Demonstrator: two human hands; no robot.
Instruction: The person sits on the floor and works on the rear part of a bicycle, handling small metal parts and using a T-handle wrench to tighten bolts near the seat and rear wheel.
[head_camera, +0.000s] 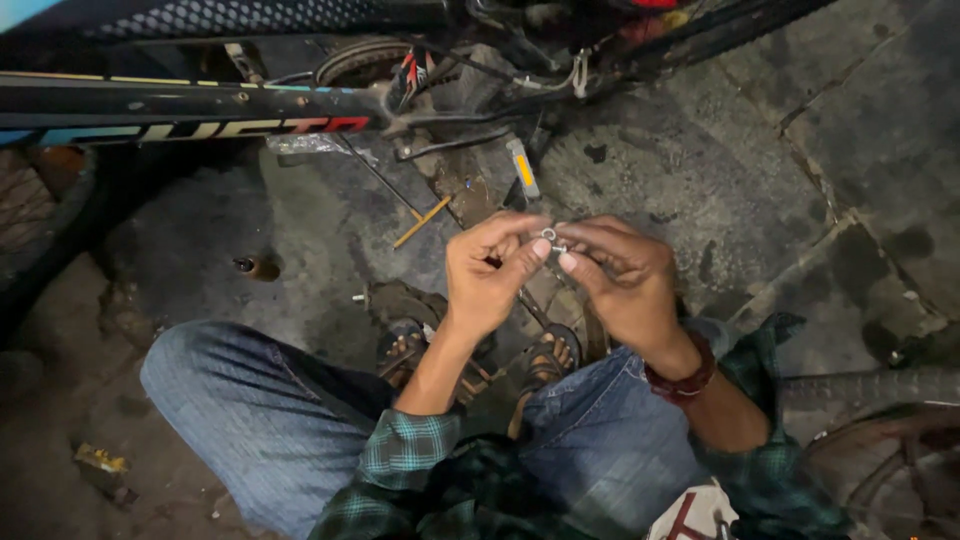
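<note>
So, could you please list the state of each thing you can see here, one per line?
Left hand: raised, fingertips pinching the small metal part.
Right hand: raised, fingertips on the same part.
Small metal part: held between both hands, off the ground.
Bicycle frame: lying low across the top of the view.
Pedal: reflector facing up.
Sandals: worn, on the ground.

You are squatting in what is looking like a roadside bicycle repair spot. A bicycle frame (190, 110) is lying across grimy, oil-stained stone paving (720, 170), a tyre (870, 390) is resting by your right knee, and small metal bits and a pedal (522, 168) are lying scattered on the ground.
</note>
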